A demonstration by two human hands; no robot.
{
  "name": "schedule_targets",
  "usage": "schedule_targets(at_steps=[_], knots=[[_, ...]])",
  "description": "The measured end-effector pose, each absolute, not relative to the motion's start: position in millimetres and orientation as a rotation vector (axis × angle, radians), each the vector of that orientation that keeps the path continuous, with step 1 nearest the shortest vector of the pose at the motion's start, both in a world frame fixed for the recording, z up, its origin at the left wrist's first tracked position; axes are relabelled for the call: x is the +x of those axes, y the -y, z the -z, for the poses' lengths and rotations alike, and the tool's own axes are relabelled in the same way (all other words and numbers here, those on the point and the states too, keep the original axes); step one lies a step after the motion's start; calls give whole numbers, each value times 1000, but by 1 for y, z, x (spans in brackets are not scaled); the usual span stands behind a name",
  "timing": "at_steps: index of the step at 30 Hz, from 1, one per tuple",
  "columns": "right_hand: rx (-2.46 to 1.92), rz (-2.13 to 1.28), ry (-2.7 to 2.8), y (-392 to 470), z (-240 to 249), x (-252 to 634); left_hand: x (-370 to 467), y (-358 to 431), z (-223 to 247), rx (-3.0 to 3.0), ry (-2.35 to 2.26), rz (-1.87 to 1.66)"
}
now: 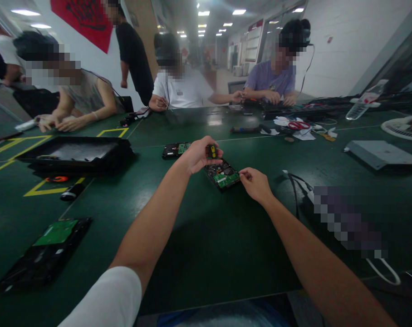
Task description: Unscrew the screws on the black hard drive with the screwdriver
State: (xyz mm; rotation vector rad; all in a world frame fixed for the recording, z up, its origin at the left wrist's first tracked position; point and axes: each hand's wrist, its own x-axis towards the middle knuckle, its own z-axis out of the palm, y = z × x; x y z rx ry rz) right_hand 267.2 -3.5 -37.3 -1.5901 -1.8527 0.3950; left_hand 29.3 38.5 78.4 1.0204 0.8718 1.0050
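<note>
A hard drive (223,178) with a green circuit board lies on the green table in front of me. Above its far end, my left hand (202,154) is curled around a small black-and-yellow object (212,151) whose kind I cannot make out. My right hand (255,184) is at the drive's right edge, thumb and fingers pinched together; whatever they hold, if anything, is too small to tell. Just beyond my left wrist sits a second hard drive (174,151), partly covered by the hand. Another hard drive (46,252), board side up, rests at the near left.
At left stands a black tray (76,154), with an orange item (57,179) and a dark cylinder (72,192) before it. A grey metal box (385,156), a cable (296,181) and a bottle (365,101) are at right. Several people sit across the table.
</note>
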Motion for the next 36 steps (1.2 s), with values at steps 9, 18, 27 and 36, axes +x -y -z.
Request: schedule_targets(at_steps=[9, 18, 27, 36], knots=[[-1448, -329, 1976, 6, 36, 264, 30, -35, -81, 1187, -954, -979], [-1478, -343, 1988, 7, 36, 265, 37, -34, -82, 1117, -918, -1016], [-1483, -371, 1970, 7, 36, 263, 32, -38, -75, 1287, -941, -1016], [-1461, -359, 1980, 8, 34, 264, 36, -37, -73, 1196, -867, -960]])
